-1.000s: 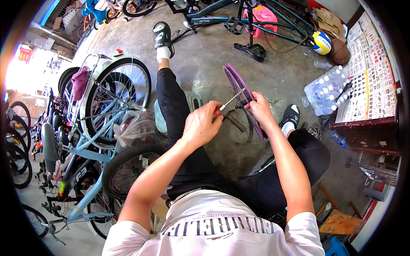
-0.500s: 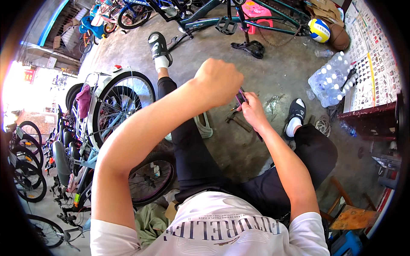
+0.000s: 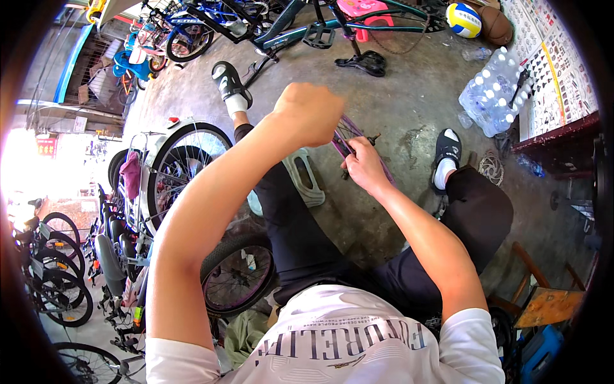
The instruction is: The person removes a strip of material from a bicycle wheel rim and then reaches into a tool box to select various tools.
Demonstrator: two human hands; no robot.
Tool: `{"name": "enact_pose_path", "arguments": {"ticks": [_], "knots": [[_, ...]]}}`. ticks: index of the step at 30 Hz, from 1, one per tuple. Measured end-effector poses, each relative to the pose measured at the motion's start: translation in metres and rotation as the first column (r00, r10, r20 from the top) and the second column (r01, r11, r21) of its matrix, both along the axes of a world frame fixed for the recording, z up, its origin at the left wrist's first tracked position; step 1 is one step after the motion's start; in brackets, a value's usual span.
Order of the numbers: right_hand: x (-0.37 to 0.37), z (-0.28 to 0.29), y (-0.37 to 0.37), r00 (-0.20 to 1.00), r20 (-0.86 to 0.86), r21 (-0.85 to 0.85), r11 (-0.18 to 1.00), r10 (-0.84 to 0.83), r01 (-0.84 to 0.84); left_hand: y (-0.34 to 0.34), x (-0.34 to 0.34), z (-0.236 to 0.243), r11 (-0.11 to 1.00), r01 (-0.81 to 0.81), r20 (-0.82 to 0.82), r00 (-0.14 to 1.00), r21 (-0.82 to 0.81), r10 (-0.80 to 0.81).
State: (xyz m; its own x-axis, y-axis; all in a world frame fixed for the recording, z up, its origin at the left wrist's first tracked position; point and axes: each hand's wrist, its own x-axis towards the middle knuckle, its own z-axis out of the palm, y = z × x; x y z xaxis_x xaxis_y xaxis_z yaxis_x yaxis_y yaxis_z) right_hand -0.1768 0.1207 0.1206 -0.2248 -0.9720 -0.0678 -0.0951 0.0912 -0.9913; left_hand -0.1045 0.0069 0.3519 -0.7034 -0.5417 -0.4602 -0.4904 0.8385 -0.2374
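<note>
A thin bicycle wheel with a purple rim (image 3: 385, 168) hangs over the floor between my knees, turned almost edge-on. My right hand (image 3: 367, 168) is closed around it near the middle, by the spokes; a dark axle end pokes out beside the fingers. My left hand (image 3: 308, 114) is a fist at the wheel's upper end, back of the hand upward, its knuckle edge smeared by motion. What the left fingers hold is hidden beneath them. Under my left wrist stands a pale plastic stool (image 3: 308, 182) on the floor.
A dark tyred wheel (image 3: 240, 275) lies by my left thigh, near parked bicycles (image 3: 185, 163). An upturned bicycle frame (image 3: 281, 35) stands ahead. To the right are bottled water (image 3: 492, 96), a disc-shaped metal part (image 3: 491, 168) and a wooden chair (image 3: 547, 308).
Both hands have shifted slightly left in view, and the wheel has turned so more of its purple rim shows. The whole view has also shifted a little.
</note>
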Motion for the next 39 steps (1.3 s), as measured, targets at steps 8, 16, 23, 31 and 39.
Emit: {"name": "enact_pose_path", "arguments": {"ticks": [8, 16, 23, 31, 39], "knots": [[-0.019, 0.004, -0.003, 0.997, 0.071, 0.03, 0.999, -0.02, 0.017, 0.024, 0.073, -0.033, 0.987, -0.161, -0.444, 0.883, 0.017, 0.151], [-0.029, 0.009, -0.002, 0.993, 0.113, 0.067, 0.997, -0.034, 0.026, 0.038, 0.082, -0.049, 0.965, -0.248, -0.562, 0.787, 0.091, 0.255], [-0.03, 0.016, -0.001, 0.993, 0.11, 0.062, 0.998, -0.037, 0.03, 0.034, 0.076, -0.046, 0.978, -0.204, -0.513, 0.836, 0.034, 0.192], [-0.029, 0.011, -0.002, 0.999, 0.049, 0.036, 0.999, -0.01, 0.008, 0.02, 0.029, -0.005, 0.997, 0.004, -0.212, 0.977, -0.077, -0.02], [-0.022, 0.006, -0.004, 0.998, 0.069, 0.028, 1.0, 0.01, -0.012, 0.004, -0.011, 0.007, 1.0, 0.012, -0.008, 1.0, -0.024, -0.012]]}}
